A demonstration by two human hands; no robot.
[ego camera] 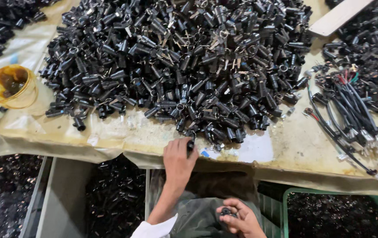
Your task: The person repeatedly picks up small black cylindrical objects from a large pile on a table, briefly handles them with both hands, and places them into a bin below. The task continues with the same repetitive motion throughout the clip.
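The left hand (178,161) is reaching up over the near edge of the worktop (295,145), its fingers closing on one black part (190,145) at the 6 o'clock foot of the heap (180,66). That part is lying right at the heap's rim, touching its neighbours. A white sleeve (156,230) is showing at the wrist end of this arm, near the bottom edge.

The right hand (241,218) is resting low at 5 o'clock, below the worktop's edge and over the person's lap, and is curling round a second small black part (227,212) held in the fingers.

The heap is filling most of the worktop from 10 o'clock across to 2 o'clock, a dense mound of short black cylinders with bits of bright metal mixed in. At 9 o'clock a yellowish cup (11,86) is standing with dark residue inside it, just beside the heap's left rim. At 3 o'clock a bundle of cables (348,114) is lying on the worktop, black with some red and green wires, near the heap but apart from it. A white patch (253,150) is showing on the sheet at 5 o'clock of the heap. Under the worktop, a green crate (286,207) is sitting at 4 o'clock, with dark parts inside it.
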